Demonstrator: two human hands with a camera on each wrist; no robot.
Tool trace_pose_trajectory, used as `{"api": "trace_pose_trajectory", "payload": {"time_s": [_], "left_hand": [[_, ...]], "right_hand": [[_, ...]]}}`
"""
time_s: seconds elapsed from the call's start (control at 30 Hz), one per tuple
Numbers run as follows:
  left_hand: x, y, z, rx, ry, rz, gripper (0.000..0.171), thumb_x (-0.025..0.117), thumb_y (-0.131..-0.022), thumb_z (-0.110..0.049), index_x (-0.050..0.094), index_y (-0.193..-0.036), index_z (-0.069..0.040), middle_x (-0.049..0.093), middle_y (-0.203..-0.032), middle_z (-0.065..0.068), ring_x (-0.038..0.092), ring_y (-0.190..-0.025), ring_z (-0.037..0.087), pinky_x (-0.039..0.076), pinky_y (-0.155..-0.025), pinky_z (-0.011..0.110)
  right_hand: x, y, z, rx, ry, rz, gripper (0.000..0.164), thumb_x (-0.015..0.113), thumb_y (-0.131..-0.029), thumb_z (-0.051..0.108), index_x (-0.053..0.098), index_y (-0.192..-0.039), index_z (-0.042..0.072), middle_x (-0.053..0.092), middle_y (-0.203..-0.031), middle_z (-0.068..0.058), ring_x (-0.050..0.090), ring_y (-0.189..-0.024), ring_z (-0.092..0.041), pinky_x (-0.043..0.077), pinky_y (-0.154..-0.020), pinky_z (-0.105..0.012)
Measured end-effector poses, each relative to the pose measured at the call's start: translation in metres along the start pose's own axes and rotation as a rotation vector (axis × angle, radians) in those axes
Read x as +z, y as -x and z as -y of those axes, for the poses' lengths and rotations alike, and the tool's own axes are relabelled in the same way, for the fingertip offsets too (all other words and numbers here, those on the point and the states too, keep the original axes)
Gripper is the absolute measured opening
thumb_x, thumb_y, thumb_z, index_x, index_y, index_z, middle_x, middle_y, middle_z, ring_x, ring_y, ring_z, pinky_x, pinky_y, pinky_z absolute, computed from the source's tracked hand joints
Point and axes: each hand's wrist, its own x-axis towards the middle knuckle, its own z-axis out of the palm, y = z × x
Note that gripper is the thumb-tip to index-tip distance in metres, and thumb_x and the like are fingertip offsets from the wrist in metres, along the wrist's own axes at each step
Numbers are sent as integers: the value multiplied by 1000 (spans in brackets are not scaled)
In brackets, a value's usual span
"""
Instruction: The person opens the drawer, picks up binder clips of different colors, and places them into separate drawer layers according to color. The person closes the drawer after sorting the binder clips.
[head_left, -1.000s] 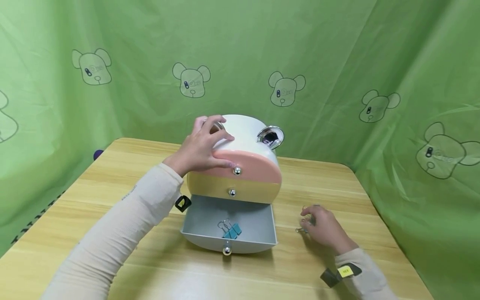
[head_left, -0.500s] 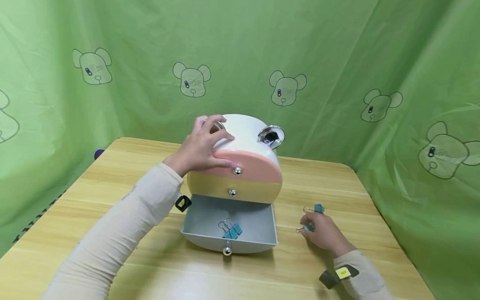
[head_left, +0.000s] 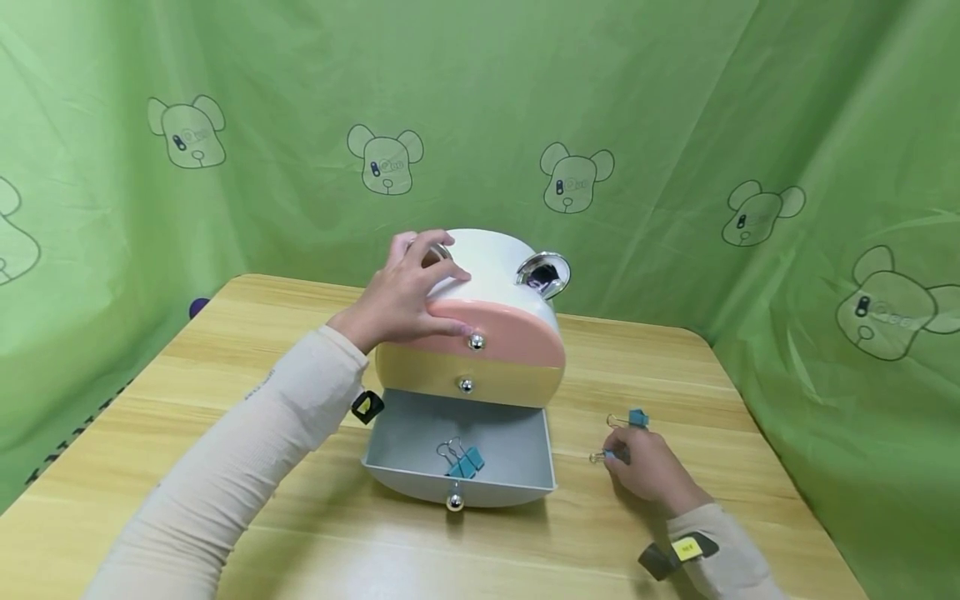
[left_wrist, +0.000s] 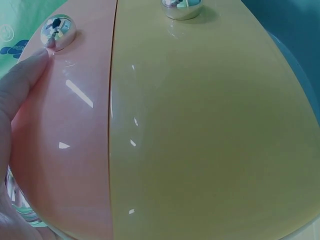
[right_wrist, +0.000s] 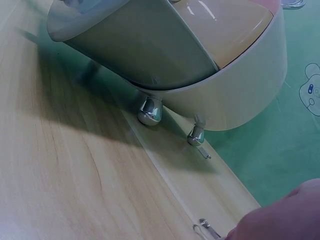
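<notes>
A small bear-shaped drawer cabinet (head_left: 491, 258) stands on the table, white on top with a pink and a yellow drawer front. My left hand (head_left: 401, 296) holds its upper left side, fingers over the top around the silver ear and thumb on the pink front (left_wrist: 75, 150) beside the knob. The grey bottom drawer (head_left: 517, 442) is pulled out, with teal binder clips (head_left: 467, 463) inside. On the right, my right hand (head_left: 651, 468) pinches a teal binder clip (head_left: 609, 456), its wire handles pointing left. Another teal binder clip (head_left: 638, 417) lies just beyond the fingers.
The wooden table (head_left: 300, 533) carries the cabinet, which rests on silver feet (right_wrist: 150, 111). A second silver ear (head_left: 543, 275) sticks up at its top right. Green cloth (head_left: 480, 92) printed with bear heads hangs behind and on both sides.
My right hand has drawn back a little, uncovering the farther binder clip, and its fingers have settled on the nearer one. My left hand stays where it was on the cabinet.
</notes>
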Motion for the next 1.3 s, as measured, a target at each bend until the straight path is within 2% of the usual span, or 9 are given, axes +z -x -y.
{"api": "trace_pose_trajectory", "payload": {"time_s": [0.2,0.33,0.47,0.53,0.63,0.8,0.9,1.0,1.3], "left_hand": [[1,0,0,-4,-2,-2,69,82,-65,-60,65,-120,-22,25,-151,2,15,-136,32,37,-98,57],[1,0,0,-1,-1,-5,68,82,-66,-59,65,-119,-22,25,-151,3,15,-136,33,37,-98,57],[1,0,0,1,-1,-10,68,82,-65,-59,65,-119,-22,26,-150,3,16,-136,33,37,-98,57],[1,1,0,1,-2,-11,68,82,-65,-59,65,-119,-22,26,-150,3,16,-135,33,37,-98,57],[1,1,0,0,0,-10,68,82,-65,-59,65,-119,-22,26,-150,2,16,-135,33,38,-97,56],[1,0,0,0,7,-11,68,82,-65,-60,65,-119,-22,26,-150,2,16,-136,32,38,-97,56],[1,0,0,2,1,-12,68,82,-66,-60,65,-119,-22,26,-150,2,16,-136,33,38,-97,56],[0,0,0,6,-3,-13,67,82,-66,-59,65,-120,-22,26,-151,3,16,-136,33,38,-97,56],[1,0,0,2,0,-3,68,81,-66,-60,64,-120,-22,25,-151,4,15,-137,34,37,-98,57]], "right_hand": [[1,0,1,20,-1,-27,6,64,-84,1,66,-87,5,65,-81,-4,62,-76,-20,53,-69,-41],[2,0,1,47,-11,-24,4,68,-86,5,66,-89,6,64,-81,-2,59,-75,-17,52,-69,-39],[1,0,2,67,-41,15,19,76,-84,15,67,-97,5,66,-88,-4,62,-79,-19,53,-71,-42],[0,0,2,69,-53,34,25,78,-82,16,67,-100,3,66,-92,-6,63,-80,-20,54,-72,-43],[0,-1,3,53,-51,57,26,79,-81,15,68,-102,3,66,-93,-7,63,-80,-21,54,-72,-43],[1,-1,4,13,-22,63,18,78,-81,13,70,-95,5,64,-90,-5,60,-80,-19,53,-71,-41],[2,-2,4,-15,-3,45,11,77,-81,8,68,-87,6,62,-83,-2,59,-77,-17,52,-69,-39],[2,-2,5,-39,9,33,11,75,-79,3,64,-81,6,60,-77,0,57,-73,-16,50,-66,-37],[1,1,6,-5,-11,46,13,73,-78,1,61,-81,6,59,-77,0,55,-72,-16,50,-64,-35]]}}
